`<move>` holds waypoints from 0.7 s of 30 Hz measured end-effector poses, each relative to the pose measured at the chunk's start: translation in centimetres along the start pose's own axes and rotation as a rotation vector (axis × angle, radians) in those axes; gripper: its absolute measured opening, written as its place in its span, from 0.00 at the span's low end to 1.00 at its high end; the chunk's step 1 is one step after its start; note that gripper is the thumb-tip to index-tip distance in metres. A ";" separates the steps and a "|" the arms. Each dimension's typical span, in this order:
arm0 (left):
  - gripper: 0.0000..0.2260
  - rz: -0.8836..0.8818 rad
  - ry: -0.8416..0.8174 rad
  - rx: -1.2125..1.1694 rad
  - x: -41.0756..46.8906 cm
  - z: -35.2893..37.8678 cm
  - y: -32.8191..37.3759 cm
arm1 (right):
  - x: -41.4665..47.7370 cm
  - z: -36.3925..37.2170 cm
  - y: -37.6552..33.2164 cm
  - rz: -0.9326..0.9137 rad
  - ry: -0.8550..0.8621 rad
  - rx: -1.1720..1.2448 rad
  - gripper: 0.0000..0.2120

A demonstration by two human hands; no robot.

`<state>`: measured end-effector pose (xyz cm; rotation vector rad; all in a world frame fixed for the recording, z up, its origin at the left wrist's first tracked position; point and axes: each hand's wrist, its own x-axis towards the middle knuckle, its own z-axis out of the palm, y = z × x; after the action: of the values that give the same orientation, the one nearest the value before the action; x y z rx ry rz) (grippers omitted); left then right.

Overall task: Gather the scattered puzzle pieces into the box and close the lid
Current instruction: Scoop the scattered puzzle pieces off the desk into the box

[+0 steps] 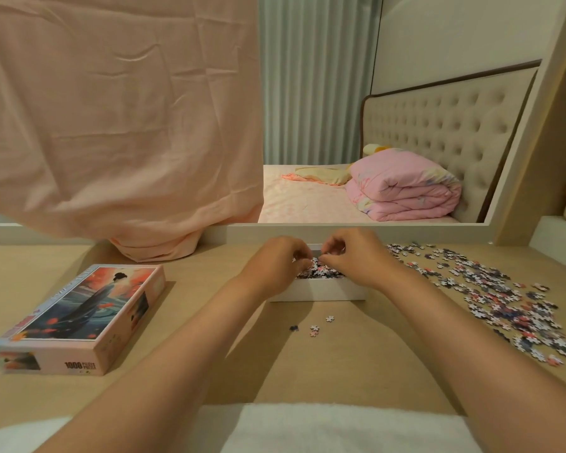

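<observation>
A white open box stands on the desk at centre, partly filled with puzzle pieces. Both my hands hover over it. My left hand has its fingers curled above the pieces in the box. My right hand is curled too, fingertips meeting the left hand's over the pile; whether either pinches pieces is hidden. A wide scatter of loose puzzle pieces covers the desk to the right. Three stray pieces lie just in front of the box. The pink picture lid lies on the left.
A peach cloth hangs down onto the back of the desk at left. A mirror behind the box reflects a bed with a pink quilt. A white towel lies at the near edge. A shelf rises at the far right.
</observation>
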<state>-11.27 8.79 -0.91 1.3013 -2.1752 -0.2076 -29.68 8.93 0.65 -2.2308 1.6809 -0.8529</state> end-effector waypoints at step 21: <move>0.10 0.126 -0.248 0.064 -6.3 0.8 -1.8 | -5.5 1.4 0.4 -0.037 -0.361 -0.196 0.07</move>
<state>-8.18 13.07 -4.85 1.2213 -2.4826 -0.2623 -30.14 13.71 -2.39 -2.3699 1.6103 -0.2741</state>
